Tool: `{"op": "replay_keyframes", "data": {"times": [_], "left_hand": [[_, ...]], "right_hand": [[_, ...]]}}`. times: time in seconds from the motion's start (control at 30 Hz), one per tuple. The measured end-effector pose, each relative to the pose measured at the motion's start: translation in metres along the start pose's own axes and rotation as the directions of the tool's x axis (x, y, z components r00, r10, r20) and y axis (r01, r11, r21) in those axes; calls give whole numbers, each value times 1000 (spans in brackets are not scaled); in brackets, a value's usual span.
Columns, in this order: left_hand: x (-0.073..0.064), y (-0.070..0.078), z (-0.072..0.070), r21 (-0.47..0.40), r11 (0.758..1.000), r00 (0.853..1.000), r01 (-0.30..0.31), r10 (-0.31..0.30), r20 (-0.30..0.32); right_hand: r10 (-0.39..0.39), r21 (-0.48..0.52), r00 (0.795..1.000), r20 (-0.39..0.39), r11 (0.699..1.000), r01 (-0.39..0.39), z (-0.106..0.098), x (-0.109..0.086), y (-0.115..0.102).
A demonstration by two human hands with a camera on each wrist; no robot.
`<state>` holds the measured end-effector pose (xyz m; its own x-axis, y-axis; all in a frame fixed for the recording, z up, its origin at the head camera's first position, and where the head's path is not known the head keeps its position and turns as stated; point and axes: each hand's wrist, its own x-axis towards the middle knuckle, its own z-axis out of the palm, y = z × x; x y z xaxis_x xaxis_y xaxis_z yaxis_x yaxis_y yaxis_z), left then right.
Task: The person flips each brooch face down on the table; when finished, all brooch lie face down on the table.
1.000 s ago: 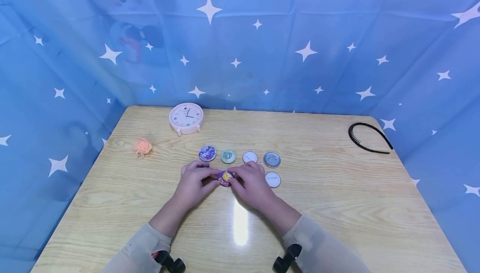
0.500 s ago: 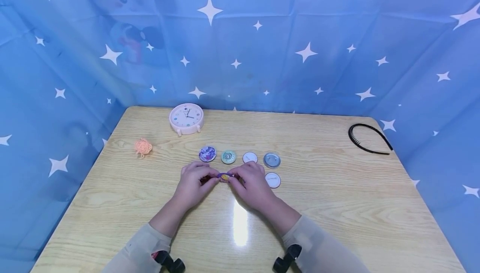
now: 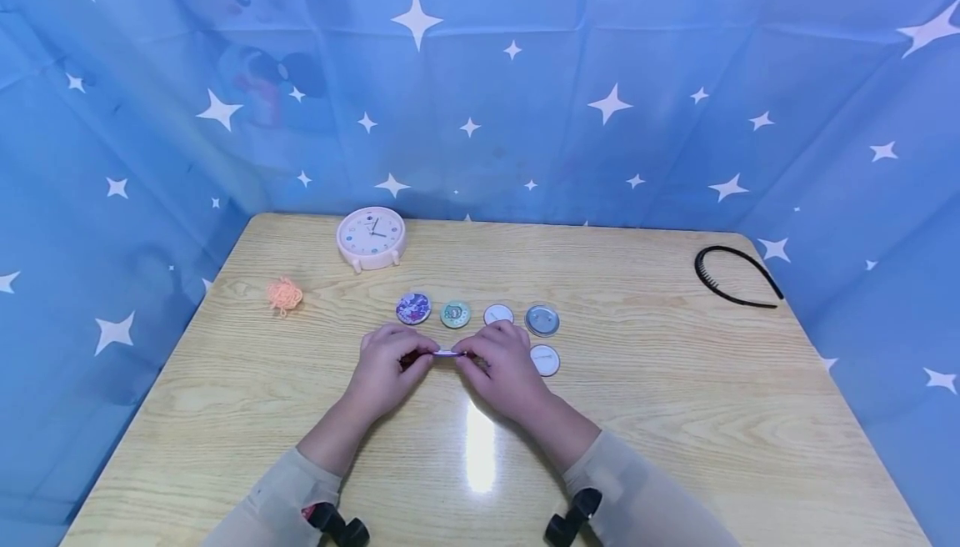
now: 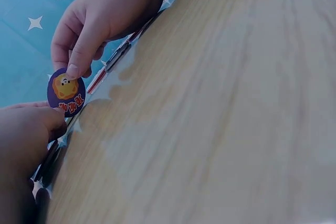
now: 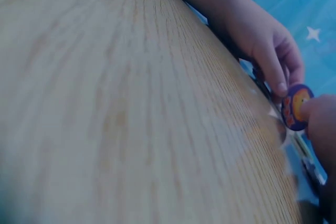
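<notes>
Between both hands, a round purple button badge (image 4: pixel 66 94) with a yellow cartoon face stands on edge, its printed side showing in both wrist views. From the head view only its thin rim shows. My left hand (image 3: pixel 392 359) pinches its left edge between thumb and fingers. On the opposite edge, my right hand (image 3: pixel 501 368) pinches it the same way. Beyond the hands lie a purple-and-white badge (image 3: pixel 413 308), a teal badge (image 3: pixel 455 314), a white badge back (image 3: pixel 498 314) partly behind the right hand, and a silver badge back (image 3: pixel 542 320). Another white badge back (image 3: pixel 545 360) lies right of the right hand.
A pink clock (image 3: pixel 371 238) lies at the table's back left, with a ball of peach yarn (image 3: pixel 285 295) in front of it. A black headband (image 3: pixel 735 276) lies at the far right. A starry blue curtain (image 3: pixel 480 88) surrounds the wooden table (image 3: pixel 675 414).
The purple badge has turned from face-up toward the head camera to edge-on, tilting between the fingers. Both hands stay nearly in place and keep hold of it.
</notes>
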<state>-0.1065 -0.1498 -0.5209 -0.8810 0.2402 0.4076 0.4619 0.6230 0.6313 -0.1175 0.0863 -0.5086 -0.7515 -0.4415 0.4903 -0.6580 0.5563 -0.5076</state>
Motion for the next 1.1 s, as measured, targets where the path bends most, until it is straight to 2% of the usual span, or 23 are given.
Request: {"op": "replay_keyframes", "data": {"times": [0.23,0.5,0.67,0.9,1.1], "left_hand": [[0,0,1,-3,1000,1000,11,-11,11],[0,-2,1,0,1000,1000,-1,1,4],[0,-3,1,-3,1000,1000,-15,15,-1],[0,-2,0,5,1000,1000,-9,9,26],[1,-1,0,25,1000,999,-12,11,40]], "right_hand": [[17,2,1000,18,1000,-17,0,0,0],[72,19,995,64,997,-73,1,0,1],[72,14,995,75,997,-73,1,1,1],[88,3,992,87,996,-89,-1,2,-1],[65,-8,993,101,998,-64,-1,1,-1]]}}
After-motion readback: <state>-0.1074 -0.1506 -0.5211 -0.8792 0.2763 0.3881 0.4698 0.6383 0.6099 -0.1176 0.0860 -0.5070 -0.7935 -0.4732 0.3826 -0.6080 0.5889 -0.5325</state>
